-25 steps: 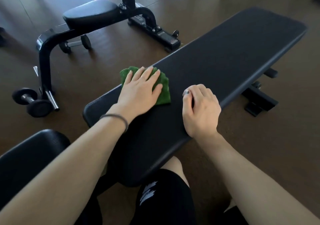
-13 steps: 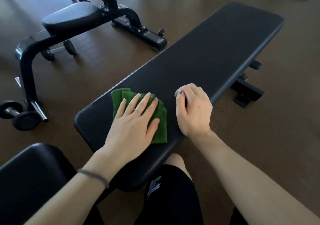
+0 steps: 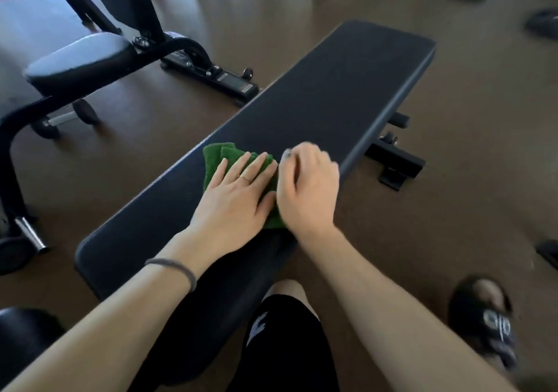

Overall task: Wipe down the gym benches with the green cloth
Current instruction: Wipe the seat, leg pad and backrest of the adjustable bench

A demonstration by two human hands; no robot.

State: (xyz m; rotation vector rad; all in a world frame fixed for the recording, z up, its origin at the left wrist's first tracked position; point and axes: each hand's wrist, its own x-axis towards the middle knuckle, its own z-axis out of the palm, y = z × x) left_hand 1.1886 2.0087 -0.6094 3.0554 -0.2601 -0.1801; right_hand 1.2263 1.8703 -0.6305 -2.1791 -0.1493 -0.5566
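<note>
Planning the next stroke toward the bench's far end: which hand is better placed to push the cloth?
Left. The left hand lies flat on the green cloth; the right hand only rests curled beside it on the bench.

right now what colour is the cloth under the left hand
Green; the cloth shows clearly in the head view, flat on the black bench.

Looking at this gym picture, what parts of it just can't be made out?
All in the head view:
- Much of the green cloth: covered by the left hand and right hand.
- Right hand's fingertips: motion-blurred, so whether they pinch the cloth is unclear.
- Near end of the flat bench: hidden behind the forearms and knee.
- Label on the other bench's base: too small to read.
- Sandal: blurred.
</note>
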